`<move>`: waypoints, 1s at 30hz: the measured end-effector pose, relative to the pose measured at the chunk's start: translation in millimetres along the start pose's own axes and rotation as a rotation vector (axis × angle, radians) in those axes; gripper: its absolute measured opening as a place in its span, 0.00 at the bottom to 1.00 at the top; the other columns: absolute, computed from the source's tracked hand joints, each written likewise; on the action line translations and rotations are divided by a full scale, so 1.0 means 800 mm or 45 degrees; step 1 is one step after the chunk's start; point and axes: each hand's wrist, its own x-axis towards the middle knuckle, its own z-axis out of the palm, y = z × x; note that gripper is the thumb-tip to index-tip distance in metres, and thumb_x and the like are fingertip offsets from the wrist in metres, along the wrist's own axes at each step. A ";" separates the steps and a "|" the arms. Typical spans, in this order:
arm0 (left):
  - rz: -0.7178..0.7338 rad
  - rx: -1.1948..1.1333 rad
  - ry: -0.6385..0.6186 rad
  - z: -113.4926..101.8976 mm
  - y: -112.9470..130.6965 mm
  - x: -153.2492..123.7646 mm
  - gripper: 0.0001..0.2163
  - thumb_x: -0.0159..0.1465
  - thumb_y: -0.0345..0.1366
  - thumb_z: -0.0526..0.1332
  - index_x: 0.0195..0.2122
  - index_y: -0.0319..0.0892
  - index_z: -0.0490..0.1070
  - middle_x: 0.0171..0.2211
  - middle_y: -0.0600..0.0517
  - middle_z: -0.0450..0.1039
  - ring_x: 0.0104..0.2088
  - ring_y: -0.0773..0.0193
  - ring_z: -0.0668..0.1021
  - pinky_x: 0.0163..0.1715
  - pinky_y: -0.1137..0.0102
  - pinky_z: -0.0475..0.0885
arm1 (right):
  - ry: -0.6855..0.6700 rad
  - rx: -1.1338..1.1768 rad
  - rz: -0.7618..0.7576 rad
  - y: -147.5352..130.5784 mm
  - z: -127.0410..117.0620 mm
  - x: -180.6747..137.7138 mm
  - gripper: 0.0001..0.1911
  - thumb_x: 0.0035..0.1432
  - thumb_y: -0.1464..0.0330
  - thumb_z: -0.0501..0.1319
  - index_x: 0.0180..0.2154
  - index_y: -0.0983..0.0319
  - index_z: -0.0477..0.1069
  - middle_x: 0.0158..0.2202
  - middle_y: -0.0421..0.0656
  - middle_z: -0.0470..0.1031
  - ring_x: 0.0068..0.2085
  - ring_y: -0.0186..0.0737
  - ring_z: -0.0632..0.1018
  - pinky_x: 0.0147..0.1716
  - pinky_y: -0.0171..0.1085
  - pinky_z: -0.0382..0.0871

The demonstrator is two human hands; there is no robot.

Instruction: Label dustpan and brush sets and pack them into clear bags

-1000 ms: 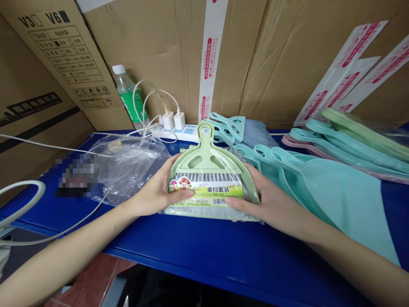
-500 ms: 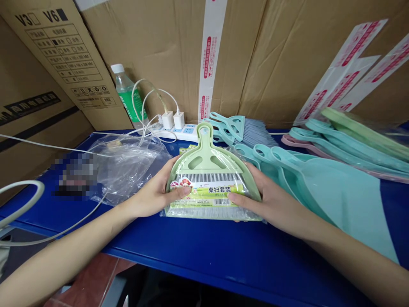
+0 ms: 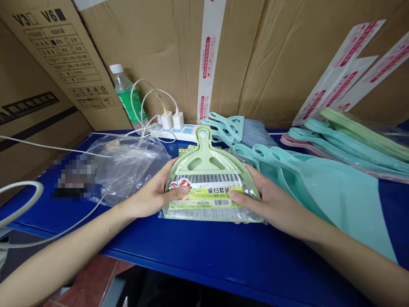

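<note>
Between my two hands is a light green dustpan and brush set (image 3: 207, 170), wrapped in clear plastic with a printed label across its bristles. My left hand (image 3: 159, 189) grips its left side, thumb on the label. On the opposite edge my right hand (image 3: 258, 194) is closed, its thumb also pressed on the label. Fingers behind the set are mostly hidden. The handle points away from me. Just right of it lie turquoise dustpans (image 3: 322, 192), nested in a row. Turquoise brushes with grey-blue bristles (image 3: 254, 132) lie behind the set.
A crumpled clear plastic bag (image 3: 128, 162) lies on the blue table (image 3: 191, 251) at left. Behind it stand a green-labelled bottle (image 3: 129, 98) and a white power strip (image 3: 187, 133) with cables. Wrapped turquoise, pink and green sets (image 3: 361, 140) are piled at right. Cardboard boxes (image 3: 159, 47) line the back.
The wrapped set's handle has dipped slightly, and both hands keep their hold on it. The whole view has shifted a little; the other things stay in place.
</note>
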 end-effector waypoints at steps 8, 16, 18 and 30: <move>-0.104 -0.161 0.085 0.002 0.001 0.000 0.30 0.62 0.39 0.66 0.64 0.45 0.59 0.59 0.45 0.70 0.60 0.46 0.70 0.54 0.60 0.71 | -0.081 0.595 0.280 -0.003 0.007 -0.003 0.42 0.56 0.57 0.65 0.67 0.49 0.50 0.60 0.47 0.71 0.46 0.49 0.81 0.28 0.40 0.81; -0.054 -0.170 0.115 0.004 0.000 0.001 0.29 0.62 0.38 0.66 0.64 0.47 0.61 0.57 0.46 0.73 0.59 0.49 0.71 0.56 0.61 0.69 | -0.047 0.579 0.228 -0.003 0.007 -0.002 0.41 0.54 0.60 0.68 0.66 0.49 0.54 0.57 0.45 0.74 0.45 0.51 0.81 0.32 0.45 0.82; -0.067 -0.193 0.120 0.003 0.000 0.001 0.29 0.62 0.38 0.67 0.64 0.46 0.61 0.56 0.46 0.73 0.57 0.49 0.73 0.55 0.61 0.69 | -0.061 0.616 0.252 -0.003 0.007 -0.002 0.43 0.54 0.60 0.67 0.67 0.49 0.52 0.56 0.46 0.75 0.42 0.49 0.82 0.29 0.43 0.82; -0.248 -0.394 0.274 0.004 0.003 0.003 0.29 0.56 0.41 0.70 0.58 0.42 0.65 0.47 0.46 0.79 0.51 0.50 0.78 0.43 0.66 0.74 | 0.030 0.712 0.253 -0.024 0.010 -0.010 0.27 0.56 0.51 0.64 0.53 0.57 0.72 0.43 0.47 0.80 0.31 0.39 0.79 0.25 0.36 0.75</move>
